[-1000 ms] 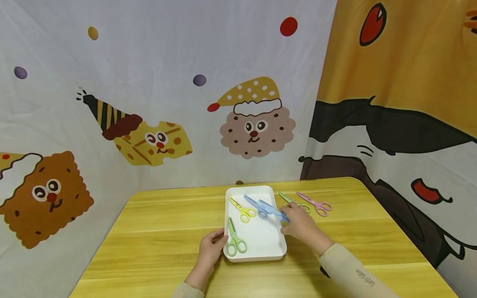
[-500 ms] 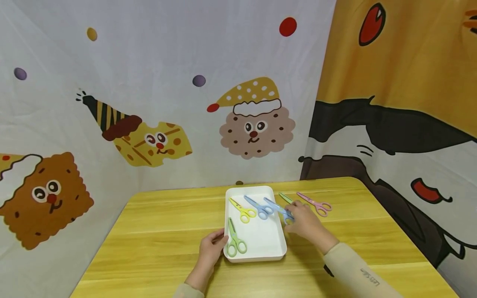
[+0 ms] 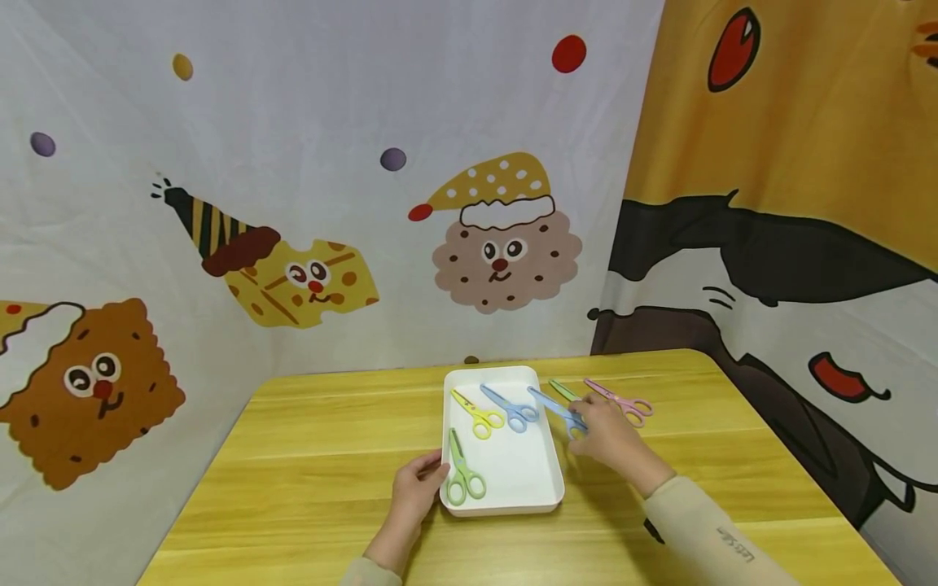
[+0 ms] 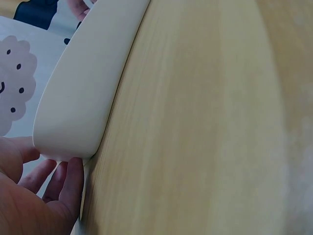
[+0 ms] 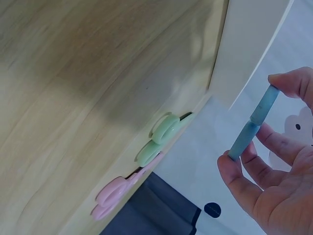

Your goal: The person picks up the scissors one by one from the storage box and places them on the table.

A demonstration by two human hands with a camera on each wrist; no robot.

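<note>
A pair of blue scissors point(image 3: 551, 401) is held up at the right side of the white tray point(image 3: 513, 480), its blade tip overlapping the rim in the head view. My right hand point(image 3: 607, 431) pinches its handles point(image 5: 253, 122) between thumb and fingers, clear of the table in the right wrist view. At the tray's left wall, my left hand point(image 3: 416, 491) holds on, thumb at the rim and fingers against the outer side point(image 4: 73, 147). Inside the tray lie yellow scissors point(image 3: 479, 419), a second blue pair point(image 3: 516, 413) and green scissors point(image 3: 463, 472).
Beyond the right hand, another pair of green scissors point(image 3: 563, 389) and pink scissors point(image 3: 626, 403) lie on the wooden table point(image 3: 315, 456). A printed cloth point(image 3: 330, 122) with cartoon figures hangs behind the table, close to its back edge.
My right hand has moved to the right with the blue scissors, from over the tray to its right edge. The left hand and the tray stay where they were.
</note>
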